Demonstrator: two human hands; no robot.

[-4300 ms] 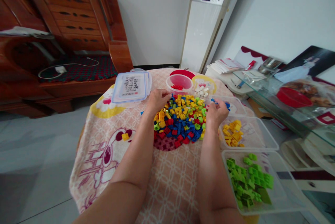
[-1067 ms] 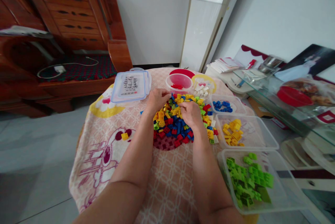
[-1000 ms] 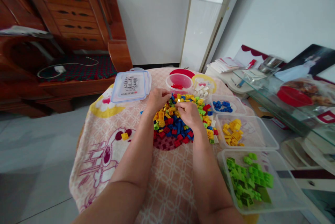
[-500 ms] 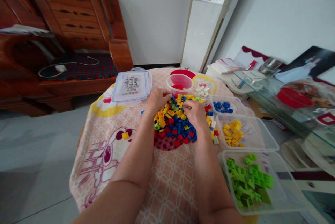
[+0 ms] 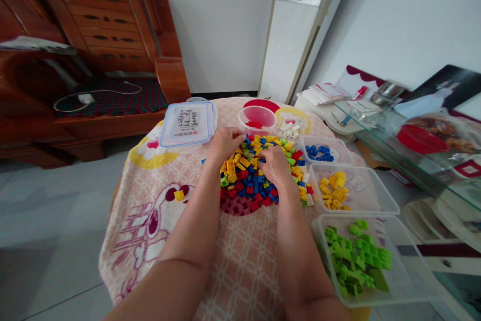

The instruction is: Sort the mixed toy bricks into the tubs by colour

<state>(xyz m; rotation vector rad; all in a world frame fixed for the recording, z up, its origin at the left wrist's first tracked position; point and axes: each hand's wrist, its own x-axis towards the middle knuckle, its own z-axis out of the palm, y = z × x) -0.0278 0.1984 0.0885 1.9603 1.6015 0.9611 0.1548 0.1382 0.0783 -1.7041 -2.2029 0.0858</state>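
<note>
A mixed pile of toy building bricks (image 5: 250, 179) in yellow, blue, red and green lies mid-table. My left hand (image 5: 227, 143) is at the pile's back left edge, fingers curled together; whatever is between the fingertips is too small to make out. Over the pile's middle, my right hand (image 5: 275, 165) has its fingers bent down among yellow and blue bricks, and its grip is partly hidden. Just behind the pile stands a pink-looking round tub (image 5: 257, 116) with red bricks inside. White bricks (image 5: 290, 129) lie to the right of that tub.
Along the right edge stand clear boxes of blue bricks (image 5: 318, 152), yellow bricks (image 5: 333, 190) and green bricks (image 5: 355, 261). Stacked blue-rimmed lids (image 5: 187, 123) lie back left. One yellow brick (image 5: 179, 195) sits apart on the patterned tablecloth (image 5: 244, 266). A glass shelf (image 5: 406, 166) is beyond the boxes.
My right hand has shifted slightly left and down, its fingers now lower among the bricks. My left hand stays almost in the same place.
</note>
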